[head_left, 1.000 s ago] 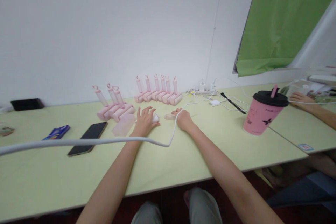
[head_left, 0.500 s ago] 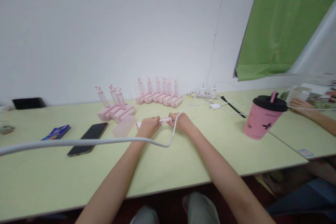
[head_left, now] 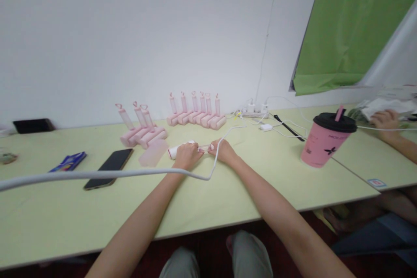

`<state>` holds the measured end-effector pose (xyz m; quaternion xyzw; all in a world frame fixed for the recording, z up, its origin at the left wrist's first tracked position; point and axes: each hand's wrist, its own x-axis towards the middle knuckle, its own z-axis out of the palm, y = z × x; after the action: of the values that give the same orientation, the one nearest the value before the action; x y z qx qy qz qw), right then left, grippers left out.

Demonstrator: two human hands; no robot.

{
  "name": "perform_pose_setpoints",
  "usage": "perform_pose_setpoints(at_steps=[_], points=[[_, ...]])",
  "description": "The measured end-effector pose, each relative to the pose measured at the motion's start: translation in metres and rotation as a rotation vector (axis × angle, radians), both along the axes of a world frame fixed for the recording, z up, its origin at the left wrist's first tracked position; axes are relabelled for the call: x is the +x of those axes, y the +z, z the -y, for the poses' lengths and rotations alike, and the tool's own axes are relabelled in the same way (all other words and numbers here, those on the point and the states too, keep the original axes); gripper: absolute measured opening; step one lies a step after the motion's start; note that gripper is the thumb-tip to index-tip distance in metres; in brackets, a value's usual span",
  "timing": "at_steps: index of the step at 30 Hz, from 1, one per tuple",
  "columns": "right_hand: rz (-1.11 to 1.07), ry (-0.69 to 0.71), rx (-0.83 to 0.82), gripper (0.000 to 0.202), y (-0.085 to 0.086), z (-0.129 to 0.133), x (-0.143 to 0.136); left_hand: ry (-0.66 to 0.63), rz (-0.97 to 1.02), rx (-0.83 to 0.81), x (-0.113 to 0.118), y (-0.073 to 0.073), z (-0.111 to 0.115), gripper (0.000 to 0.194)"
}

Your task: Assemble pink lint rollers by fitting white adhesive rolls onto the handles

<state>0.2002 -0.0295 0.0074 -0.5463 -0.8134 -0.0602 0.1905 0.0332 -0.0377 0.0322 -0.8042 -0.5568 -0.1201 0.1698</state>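
Observation:
Between my two hands lies a small clear tube point(head_left: 204, 148) with pinkish ends, low over the table. My left hand point(head_left: 186, 156) is closed round its left end, and my right hand point(head_left: 222, 150) pinches the right end. A white cylinder with a red rim point(head_left: 173, 152) pokes out beyond my left hand; whether that hand grips it too, I cannot tell. Left of it rests a translucent pink box-like piece point(head_left: 153, 153). Behind stand pink cylinders with upright clear tubes, in a left group point(head_left: 151, 137) and a back row point(head_left: 197, 118).
A white cable point(head_left: 130, 175) crosses in front of my view. To the left lie a phone point(head_left: 112, 167) and a blue packet point(head_left: 70, 161). On the right stand a pink cup point(head_left: 324, 145) and a power strip with chargers point(head_left: 256, 114). Another person's hand point(head_left: 386, 121) is at far right.
More of the white cylinder shows beside my left hand. Both hands stay on the tube. The other person's hand has shifted at far right, and the view has tilted slightly.

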Motion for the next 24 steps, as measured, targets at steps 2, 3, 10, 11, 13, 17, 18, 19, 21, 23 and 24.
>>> perform_pose_setpoints(at_steps=[2,3,10,11,13,17,18,19,21,23,24], points=[[-0.063,0.021,-0.002,0.027,-0.004,-0.001,-0.001,0.012,0.029,-0.01,0.002,-0.003,-0.001,0.034],[-0.127,0.029,-0.003,0.024,-0.005,-0.001,-0.001,0.009,0.049,-0.015,0.003,-0.004,-0.002,0.033],[-0.733,-0.185,0.113,0.033,0.01,-0.017,-0.003,0.131,0.611,0.109,-0.006,0.014,-0.011,0.035],[-0.792,-0.201,0.119,0.034,0.013,-0.019,-0.001,0.154,0.624,0.157,-0.01,0.017,-0.012,0.034],[-0.796,-0.214,0.061,0.035,0.015,-0.018,0.003,0.203,0.556,0.203,-0.017,0.021,-0.014,0.033],[-0.541,-0.272,-0.118,0.034,0.011,-0.009,0.014,0.195,0.297,0.086,-0.02,0.013,-0.012,0.033],[-0.48,-0.286,-0.129,0.034,0.01,-0.008,0.017,0.17,0.24,0.049,-0.017,0.01,-0.011,0.032],[-0.427,-0.302,-0.129,0.034,0.009,-0.007,0.019,0.141,0.192,0.021,-0.014,0.007,-0.009,0.032],[-0.345,-0.346,-0.102,0.032,0.005,-0.009,0.025,0.077,0.126,-0.007,-0.005,0.003,-0.005,0.031],[-0.287,-0.407,-0.079,0.031,-0.001,-0.012,0.03,0.023,0.101,-0.02,0.003,0.0,-0.001,0.032],[-0.266,-0.438,-0.079,0.031,-0.004,-0.014,0.033,0.0,0.1,-0.025,0.005,-0.001,0.001,0.033]])
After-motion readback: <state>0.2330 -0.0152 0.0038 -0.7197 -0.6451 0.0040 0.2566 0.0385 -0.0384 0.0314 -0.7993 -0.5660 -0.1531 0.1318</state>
